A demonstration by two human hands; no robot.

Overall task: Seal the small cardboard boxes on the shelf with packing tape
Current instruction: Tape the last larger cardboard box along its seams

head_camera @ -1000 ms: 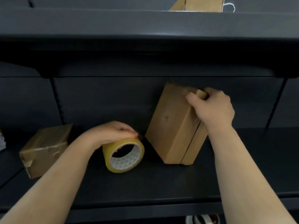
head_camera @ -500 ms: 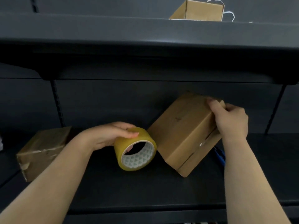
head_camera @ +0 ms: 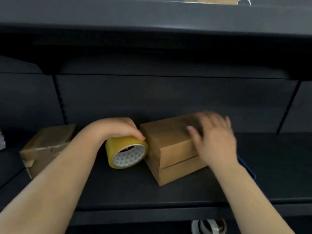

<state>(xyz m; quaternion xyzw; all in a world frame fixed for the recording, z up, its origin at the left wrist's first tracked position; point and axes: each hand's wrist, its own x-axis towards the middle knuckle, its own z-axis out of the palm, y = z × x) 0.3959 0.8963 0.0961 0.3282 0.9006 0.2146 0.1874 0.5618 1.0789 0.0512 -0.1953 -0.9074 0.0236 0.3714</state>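
A small brown cardboard box (head_camera: 170, 149) lies flat on the dark shelf (head_camera: 152, 191), its flap seam facing me across the front side. My right hand (head_camera: 214, 141) is blurred, fingers spread, over the box's top right part. A yellowish roll of packing tape (head_camera: 126, 152) stands on its edge right against the box's left side. My left hand (head_camera: 116, 129) grips the roll from above. A second box (head_camera: 45, 147), wrinkled and taped, sits at the left of the same shelf.
The upper shelf (head_camera: 152, 19) overhangs close above and carries another cardboard box (head_camera: 211, 0). A blue object (head_camera: 246, 168) pokes out behind my right wrist. More tape rolls (head_camera: 209, 226) sit below the shelf's front edge.
The box has gone from standing tilted on a corner to lying flat on the shelf. My right hand let go of its corner and spread over it. The tape roll moved right, against the box.
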